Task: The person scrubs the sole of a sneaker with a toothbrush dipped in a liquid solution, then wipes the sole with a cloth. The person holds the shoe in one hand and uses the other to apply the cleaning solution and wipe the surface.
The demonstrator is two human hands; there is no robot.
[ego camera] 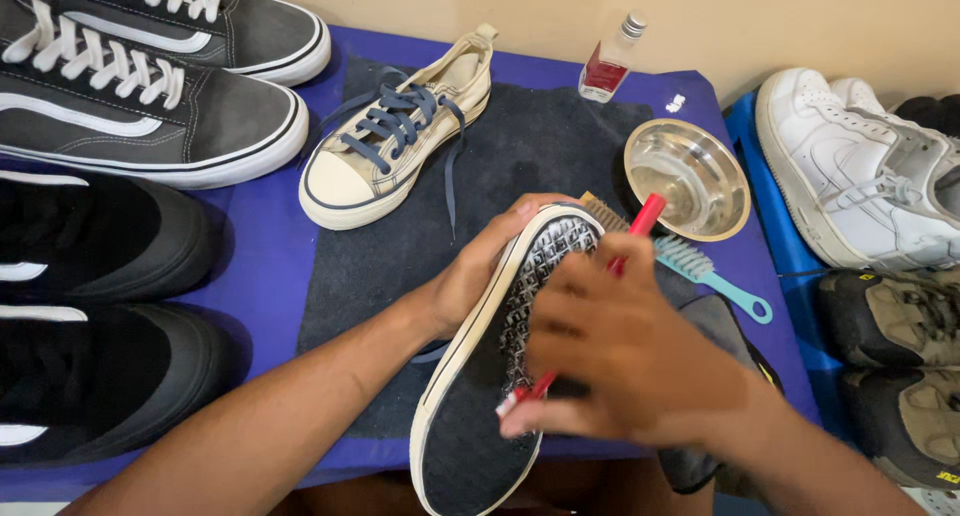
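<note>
The left hand [478,274] reaches in from lower left and cups the toe of an upturned shoe [500,376], fingers curled over its cream rubber rim. The shoe lies sole-up over the dark mat [540,146] on the blue bench [262,266], its tread patterned and wet-looking. The right hand [625,361], blurred, closes around a red-handled brush [640,226] pressed to the sole.

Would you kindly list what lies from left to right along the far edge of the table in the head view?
Grey sneakers → beige sneaker with blue laces → small glass bottle → metal bowl → white sneaker.
</note>
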